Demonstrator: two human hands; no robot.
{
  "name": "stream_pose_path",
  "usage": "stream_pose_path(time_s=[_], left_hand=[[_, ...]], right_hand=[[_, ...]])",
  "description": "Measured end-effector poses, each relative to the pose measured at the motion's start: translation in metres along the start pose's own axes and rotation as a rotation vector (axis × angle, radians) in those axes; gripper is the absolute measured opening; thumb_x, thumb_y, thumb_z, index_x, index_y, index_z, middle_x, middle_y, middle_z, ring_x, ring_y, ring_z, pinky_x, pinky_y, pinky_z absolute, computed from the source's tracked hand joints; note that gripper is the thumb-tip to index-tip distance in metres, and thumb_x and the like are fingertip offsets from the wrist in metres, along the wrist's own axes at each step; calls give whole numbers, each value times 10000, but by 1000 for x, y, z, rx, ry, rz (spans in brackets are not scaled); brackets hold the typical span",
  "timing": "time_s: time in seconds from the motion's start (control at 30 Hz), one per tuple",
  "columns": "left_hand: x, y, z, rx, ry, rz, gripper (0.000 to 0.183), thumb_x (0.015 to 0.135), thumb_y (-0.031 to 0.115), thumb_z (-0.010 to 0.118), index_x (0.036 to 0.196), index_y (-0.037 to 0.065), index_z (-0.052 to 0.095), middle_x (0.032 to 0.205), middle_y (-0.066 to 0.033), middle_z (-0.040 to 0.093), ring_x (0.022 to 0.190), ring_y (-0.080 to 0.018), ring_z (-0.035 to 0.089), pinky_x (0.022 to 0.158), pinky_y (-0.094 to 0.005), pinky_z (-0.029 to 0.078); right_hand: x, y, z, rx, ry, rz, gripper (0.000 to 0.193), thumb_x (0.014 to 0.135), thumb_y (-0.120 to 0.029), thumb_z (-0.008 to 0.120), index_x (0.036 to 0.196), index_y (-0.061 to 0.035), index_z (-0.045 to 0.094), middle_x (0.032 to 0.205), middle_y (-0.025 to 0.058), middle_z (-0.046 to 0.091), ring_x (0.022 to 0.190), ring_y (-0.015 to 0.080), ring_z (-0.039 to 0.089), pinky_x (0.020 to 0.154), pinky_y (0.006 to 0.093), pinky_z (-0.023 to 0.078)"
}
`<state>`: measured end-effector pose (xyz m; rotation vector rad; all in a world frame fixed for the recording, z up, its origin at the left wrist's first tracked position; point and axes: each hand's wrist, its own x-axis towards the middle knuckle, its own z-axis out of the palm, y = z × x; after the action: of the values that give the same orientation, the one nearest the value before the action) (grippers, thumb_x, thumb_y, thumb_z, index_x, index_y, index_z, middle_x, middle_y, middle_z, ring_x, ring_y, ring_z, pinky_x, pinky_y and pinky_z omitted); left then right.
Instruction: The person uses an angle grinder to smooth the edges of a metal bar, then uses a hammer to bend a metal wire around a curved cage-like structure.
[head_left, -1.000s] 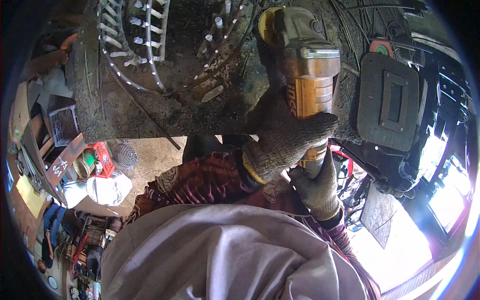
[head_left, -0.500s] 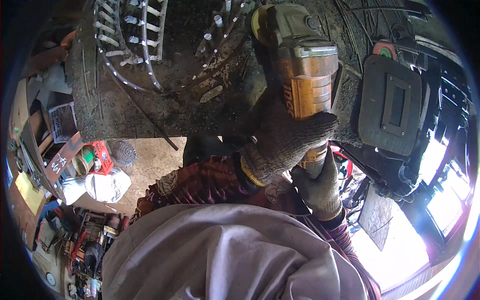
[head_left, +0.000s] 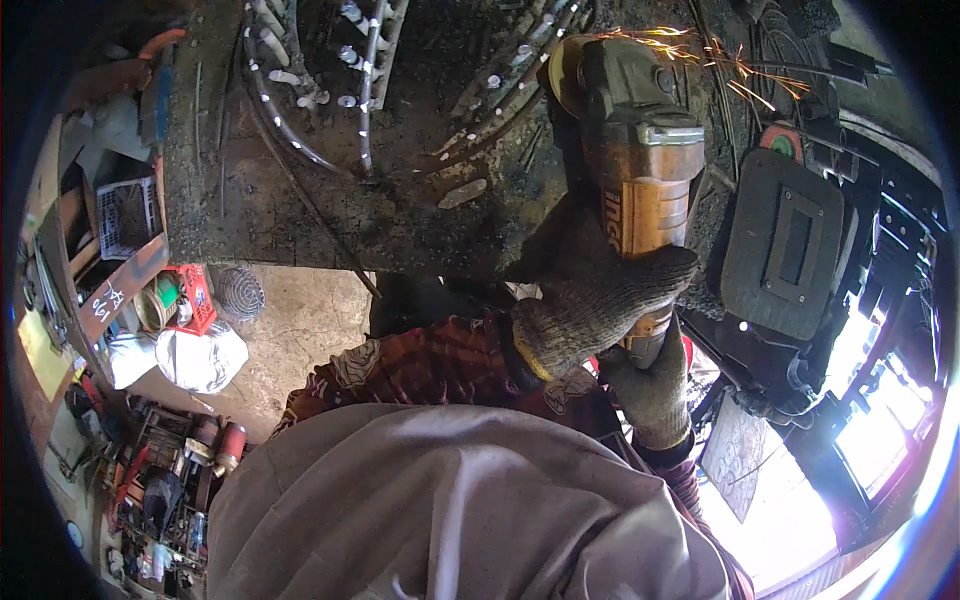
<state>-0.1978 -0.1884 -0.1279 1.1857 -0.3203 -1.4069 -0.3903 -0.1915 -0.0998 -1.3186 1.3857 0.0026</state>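
**Grimy workbench (head_left: pixel 450 235), orange sparks (head_left: pixel 662 46) streaking off past a yellow-and-grey angle grinder (head_left: pixel 648 210)**

Gloved fingers of the left hand (head_left: pixel 605 295) wrap the grinder's barrel, thumb laid across its top; just behind, the right hand (head_left: pixel 650 392) is closed around the narrow rear end. Tool and grip lie over the bench's near edge, the grinder's head pointing away from the body. Its disc (head_left: pixel 567 75) stands on edge at the head's left, near curved metal bars (head_left: pixel 365 110) dotted with white; whether they touch, I cannot tell. To the right of the barrel lies a dark rounded panel (head_left: pixel 743 250) with a framed window. Farther out, down on the left, a red basket (head_left: pixel 200 300) stands by a pale sack (head_left: pixel 203 360).
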Motion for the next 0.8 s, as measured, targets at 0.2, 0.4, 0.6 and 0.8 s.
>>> stream_pose_path(time_s=[0.2,0.4,0.6,0.8], left_hand=[[-1,-3,2,-51,27,26,552,836,197,848,1290,35,579,1087,-117,711,946,-222,722,832,-376,606],[2,-7,0,-30,38,86,579,815,200,862,1295,37,582,1066,-121,717,930,-214,727,828,-384,614],[0,-14,7,-82,84,53,587,805,179,869,1299,42,583,1036,-106,719,897,-217,726,813,-379,615],[0,-17,4,-62,28,74,571,829,123,847,1316,32,564,1045,-107,711,903,-223,722,812,-378,615]], right_hand=[[0,-10,6,4,29,30,629,836,29,697,1423,3,473,1229,148,693,1112,225,692,949,363,548],[-1,-17,7,26,48,122,648,839,41,700,1441,2,461,1240,143,695,1138,222,689,960,352,547],[1,-17,3,-26,23,90,657,836,50,692,1450,1,462,1248,139,691,1149,222,686,961,353,547],[-7,-7,7,-1,64,13,632,833,18,694,1429,6,484,1226,137,702,1142,221,683,961,361,542]])
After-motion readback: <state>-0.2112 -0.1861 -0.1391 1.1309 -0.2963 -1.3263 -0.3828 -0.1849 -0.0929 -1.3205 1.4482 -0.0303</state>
